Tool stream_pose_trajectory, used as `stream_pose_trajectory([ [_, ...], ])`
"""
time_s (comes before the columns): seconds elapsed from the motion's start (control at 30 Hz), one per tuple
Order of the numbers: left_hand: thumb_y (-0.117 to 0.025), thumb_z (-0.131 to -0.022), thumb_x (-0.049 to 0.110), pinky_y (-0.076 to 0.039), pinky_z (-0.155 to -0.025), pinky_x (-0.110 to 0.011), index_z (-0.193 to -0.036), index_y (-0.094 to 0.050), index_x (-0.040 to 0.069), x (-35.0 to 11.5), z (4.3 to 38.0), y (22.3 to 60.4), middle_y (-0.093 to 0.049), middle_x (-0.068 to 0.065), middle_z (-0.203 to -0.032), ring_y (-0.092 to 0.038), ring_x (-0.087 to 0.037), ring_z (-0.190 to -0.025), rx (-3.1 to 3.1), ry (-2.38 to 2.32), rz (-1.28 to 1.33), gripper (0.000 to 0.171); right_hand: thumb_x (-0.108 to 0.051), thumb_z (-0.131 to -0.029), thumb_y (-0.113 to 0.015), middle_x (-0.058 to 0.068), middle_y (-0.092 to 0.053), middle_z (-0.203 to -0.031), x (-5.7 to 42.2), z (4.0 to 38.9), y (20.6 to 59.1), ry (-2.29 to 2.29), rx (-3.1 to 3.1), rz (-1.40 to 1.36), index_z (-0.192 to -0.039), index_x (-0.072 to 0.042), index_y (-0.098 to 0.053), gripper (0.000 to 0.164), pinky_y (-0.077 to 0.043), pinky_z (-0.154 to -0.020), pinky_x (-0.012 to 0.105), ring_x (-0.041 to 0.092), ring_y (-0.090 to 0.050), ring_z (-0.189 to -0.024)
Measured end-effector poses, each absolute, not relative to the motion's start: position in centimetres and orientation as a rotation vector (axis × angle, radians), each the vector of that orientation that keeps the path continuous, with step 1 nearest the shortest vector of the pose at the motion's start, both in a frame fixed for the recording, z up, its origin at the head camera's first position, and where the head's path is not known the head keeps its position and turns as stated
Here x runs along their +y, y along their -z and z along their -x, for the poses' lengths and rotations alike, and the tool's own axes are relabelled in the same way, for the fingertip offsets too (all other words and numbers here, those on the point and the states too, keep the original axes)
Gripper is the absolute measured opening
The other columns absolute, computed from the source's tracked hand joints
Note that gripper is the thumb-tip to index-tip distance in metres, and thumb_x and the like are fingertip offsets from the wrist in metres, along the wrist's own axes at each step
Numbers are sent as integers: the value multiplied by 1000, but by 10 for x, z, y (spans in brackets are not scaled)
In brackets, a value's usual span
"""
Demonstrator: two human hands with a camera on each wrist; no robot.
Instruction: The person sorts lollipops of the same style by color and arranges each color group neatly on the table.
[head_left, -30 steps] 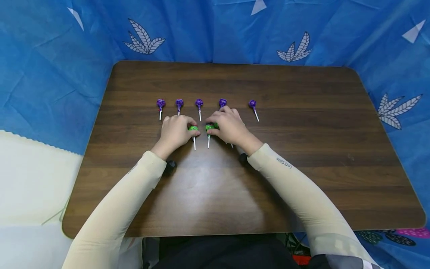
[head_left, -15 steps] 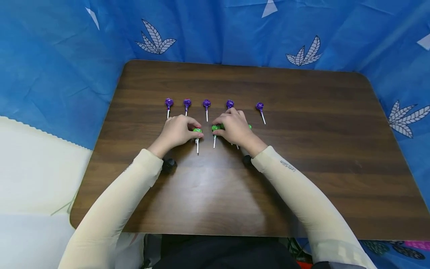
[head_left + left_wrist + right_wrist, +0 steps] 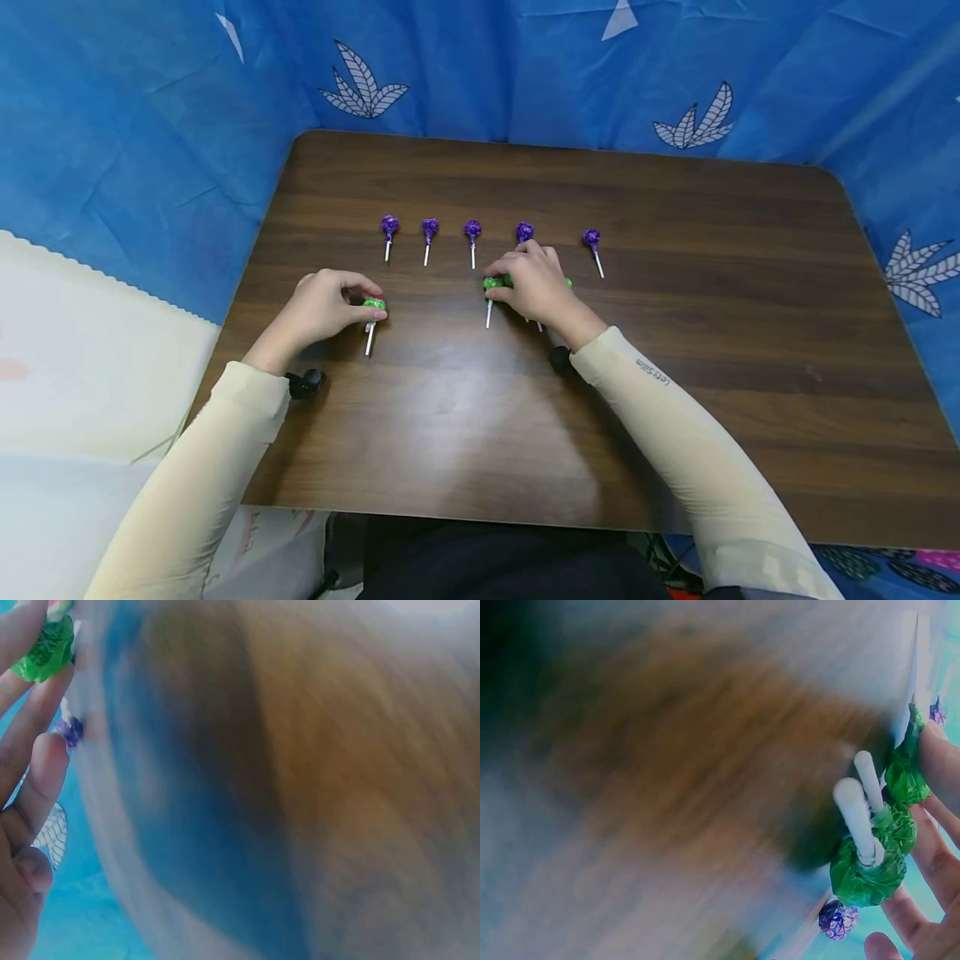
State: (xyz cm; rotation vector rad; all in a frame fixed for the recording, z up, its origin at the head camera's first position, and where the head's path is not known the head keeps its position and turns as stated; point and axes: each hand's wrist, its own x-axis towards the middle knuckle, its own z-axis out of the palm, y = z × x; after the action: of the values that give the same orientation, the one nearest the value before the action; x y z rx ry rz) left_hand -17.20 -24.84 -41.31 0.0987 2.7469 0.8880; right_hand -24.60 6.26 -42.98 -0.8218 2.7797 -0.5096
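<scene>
My left hand (image 3: 330, 308) pinches a green-wrapped lollipop (image 3: 374, 305) between thumb and fingers, its white stick pointing toward the front of the table. The same green wrapper (image 3: 49, 649) shows at the upper left of the left wrist view. My right hand (image 3: 536, 282) has thumb and fingertips on another green lollipop (image 3: 491, 284) right of centre. Under and beside that palm are more green lollipops (image 3: 868, 874), partly hidden by the hand in the head view. Beyond both hands, several purple lollipops (image 3: 472, 227) lie in a row, sticks toward me; the right fingers overlap one of them.
The brown wooden table (image 3: 712, 375) has its far edge against a blue curtain (image 3: 480, 75) with leaf prints. A white surface (image 3: 90, 358) lies beyond the table's left side. Each wrist wears a dark camera strap (image 3: 306, 384).
My left hand has moved left and slightly toward me with the green lollipop, away from the right hand. The right hand stays at its green lollipops. The head view has shifted slightly.
</scene>
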Motion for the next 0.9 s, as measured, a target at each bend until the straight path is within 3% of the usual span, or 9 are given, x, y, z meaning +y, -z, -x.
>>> stream_pose_trajectory([
  [0.2,-83,-80,31,-38,-72,-35,-103,-77,16,-254,172,420,-76,-3,-96,-54,-19,-76,2784,-850,-120,28,-39,-89,-73,-2,-70,-124,64,245,431,521,2782,809,-119,-23,-72,34,-31,-101,47,27,-47,-119],
  [0.53,-83,-81,31,-37,-96,-49,-103,-77,16,-258,171,424,-77,-5,-101,-65,-25,-98,2822,-815,-112,27,-37,-89,-74,-3,-71,-123,57,242,423,506,2791,876,-117,-22,-74,32,-29,-103,48,27,-47,-122],
  [0.73,-83,-80,32,-30,-105,-54,-102,-77,15,-257,171,424,-77,-5,-101,-66,-28,-104,2840,-810,-120,28,-37,-88,-74,-6,-71,-120,31,227,410,575,2728,989,-115,-22,-74,31,-30,-97,46,23,-49,-115],
  [0.9,-82,-80,34,-30,-105,-54,-103,-76,15,-256,171,425,-76,-5,-101,-66,-28,-105,2846,-803,-129,30,-39,-89,-73,-9,-71,-120,0,215,407,548,2687,1072,-116,-24,-73,31,-33,-95,43,21,-51,-112],
])
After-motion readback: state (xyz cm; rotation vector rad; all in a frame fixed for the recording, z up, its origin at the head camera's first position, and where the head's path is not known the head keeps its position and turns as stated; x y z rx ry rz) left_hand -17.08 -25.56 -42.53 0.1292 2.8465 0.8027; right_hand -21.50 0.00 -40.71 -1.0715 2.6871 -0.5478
